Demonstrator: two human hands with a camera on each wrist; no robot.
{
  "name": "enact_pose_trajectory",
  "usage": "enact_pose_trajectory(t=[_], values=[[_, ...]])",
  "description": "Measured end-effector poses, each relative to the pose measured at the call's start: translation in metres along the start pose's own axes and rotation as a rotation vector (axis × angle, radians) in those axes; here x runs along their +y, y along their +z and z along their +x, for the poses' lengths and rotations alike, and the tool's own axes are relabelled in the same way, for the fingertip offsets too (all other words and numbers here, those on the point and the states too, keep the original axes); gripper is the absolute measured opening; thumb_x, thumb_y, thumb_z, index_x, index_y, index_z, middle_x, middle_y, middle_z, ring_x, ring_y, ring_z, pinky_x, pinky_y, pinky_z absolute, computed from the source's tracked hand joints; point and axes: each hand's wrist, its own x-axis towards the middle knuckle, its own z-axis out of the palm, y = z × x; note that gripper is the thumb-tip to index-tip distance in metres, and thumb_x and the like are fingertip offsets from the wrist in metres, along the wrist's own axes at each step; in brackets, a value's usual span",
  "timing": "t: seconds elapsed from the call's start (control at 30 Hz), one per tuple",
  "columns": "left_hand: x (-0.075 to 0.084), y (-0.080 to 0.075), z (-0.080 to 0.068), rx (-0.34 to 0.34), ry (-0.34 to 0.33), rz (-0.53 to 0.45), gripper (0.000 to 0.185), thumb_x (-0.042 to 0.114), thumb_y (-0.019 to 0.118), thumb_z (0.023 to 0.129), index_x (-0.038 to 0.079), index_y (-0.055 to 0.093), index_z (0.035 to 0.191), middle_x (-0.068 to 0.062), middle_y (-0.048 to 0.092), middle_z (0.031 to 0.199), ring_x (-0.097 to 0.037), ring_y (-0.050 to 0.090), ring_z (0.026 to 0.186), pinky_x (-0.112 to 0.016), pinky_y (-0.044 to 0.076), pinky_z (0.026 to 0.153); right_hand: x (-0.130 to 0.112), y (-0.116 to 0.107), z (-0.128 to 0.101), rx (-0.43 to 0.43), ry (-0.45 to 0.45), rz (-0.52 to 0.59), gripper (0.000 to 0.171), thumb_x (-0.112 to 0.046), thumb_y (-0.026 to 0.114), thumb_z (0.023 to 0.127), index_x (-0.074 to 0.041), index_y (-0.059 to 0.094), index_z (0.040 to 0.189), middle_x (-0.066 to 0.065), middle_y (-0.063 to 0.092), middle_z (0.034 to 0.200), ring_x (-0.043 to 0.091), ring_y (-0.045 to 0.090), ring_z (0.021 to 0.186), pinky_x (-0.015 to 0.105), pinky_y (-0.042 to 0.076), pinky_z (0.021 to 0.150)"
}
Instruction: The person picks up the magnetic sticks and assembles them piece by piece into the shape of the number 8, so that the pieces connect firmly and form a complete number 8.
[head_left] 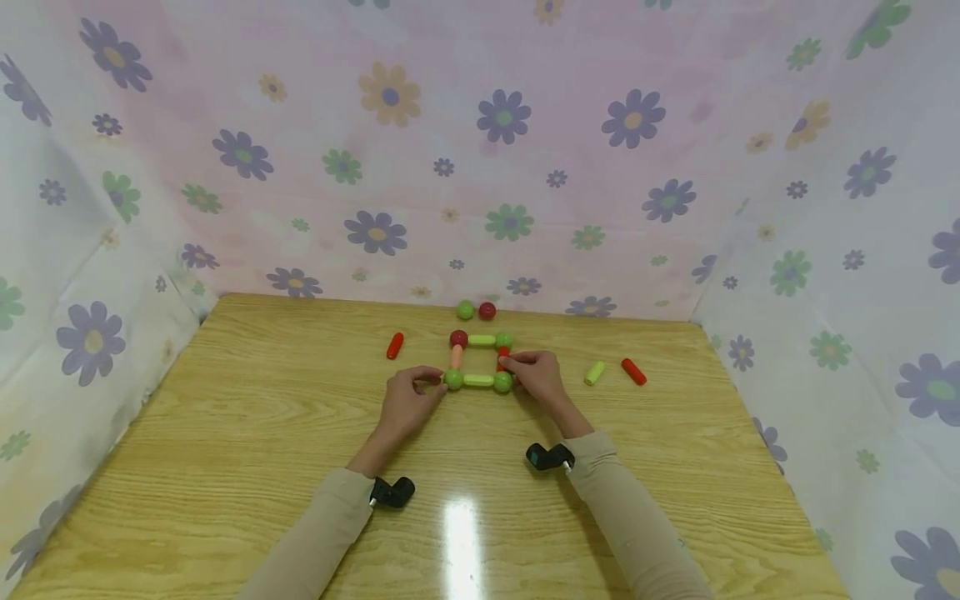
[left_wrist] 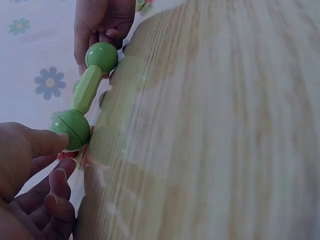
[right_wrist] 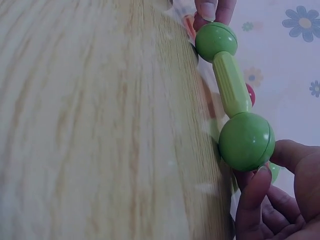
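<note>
A square frame of balls and sticks (head_left: 480, 360) lies flat on the wooden table (head_left: 262, 433). Its near side is a light green stick (head_left: 478, 380) between two green balls. My left hand (head_left: 433, 383) pinches the near-left green ball (head_left: 453, 379), with the thumb against this ball (left_wrist: 71, 129) in the left wrist view. My right hand (head_left: 514, 368) holds the near-right green ball (head_left: 503, 382), fingers curled beside that ball (right_wrist: 246, 141) in the right wrist view. A short red stick (head_left: 502, 355) on the frame's right side is partly hidden by the right fingers.
Loose pieces lie about the frame: a green ball (head_left: 465, 310) and a red ball (head_left: 487, 311) behind it, a red stick (head_left: 394, 345) to the left, a light green stick (head_left: 594, 372) and another red stick (head_left: 633, 371) to the right. Flowered cloth walls (head_left: 480, 167) enclose the table.
</note>
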Motion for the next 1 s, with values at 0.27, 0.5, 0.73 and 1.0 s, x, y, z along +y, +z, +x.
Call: enact_pose_trajectory(t=[0.27,0.5,0.73,1.0], values=[[-0.002,-0.007,0.001,-0.052,-0.002,-0.058,0.02,0.009,0.071,0.093,0.003,0.074,0.112,-0.011,0.073,0.103,-0.016,0.063,0.078,-0.026,0.051,0.069,0.005,-0.004,0.005,-0.003,0.0,0.024,0.036,-0.025,0.073,0.096,0.004,0.073,0.117,0.02,0.074,0.104,0.009,0.061,0.06,0.023,0.053,0.057],[-0.007,-0.02,-0.001,-0.078,0.008,-0.066,0.019,0.01,0.071,0.095,0.002,0.074,0.112,-0.011,0.073,0.104,-0.017,0.066,0.08,-0.026,0.052,0.072,0.011,-0.008,0.011,-0.011,-0.008,0.049,0.034,-0.024,0.073,0.096,0.004,0.073,0.115,0.014,0.074,0.096,0.01,0.059,0.059,0.023,0.053,0.056],[-0.014,-0.037,0.0,-0.042,-0.014,-0.022,0.02,0.012,0.069,0.096,0.001,0.073,0.112,-0.012,0.071,0.103,-0.015,0.063,0.076,-0.025,0.051,0.066,0.008,-0.01,0.012,-0.024,-0.011,0.052,0.036,-0.024,0.071,0.098,0.006,0.072,0.117,0.015,0.074,0.096,0.01,0.058,0.059,0.022,0.051,0.055],[-0.024,-0.053,0.011,0.172,0.055,0.008,0.013,0.015,0.071,0.096,0.003,0.075,0.1,-0.012,0.071,0.093,-0.016,0.057,0.062,-0.025,0.047,0.054,0.012,-0.01,0.02,-0.034,-0.02,0.022,0.04,-0.028,0.07,0.098,0.005,0.071,0.121,0.012,0.072,0.094,0.009,0.059,0.062,0.021,0.05,0.055]])
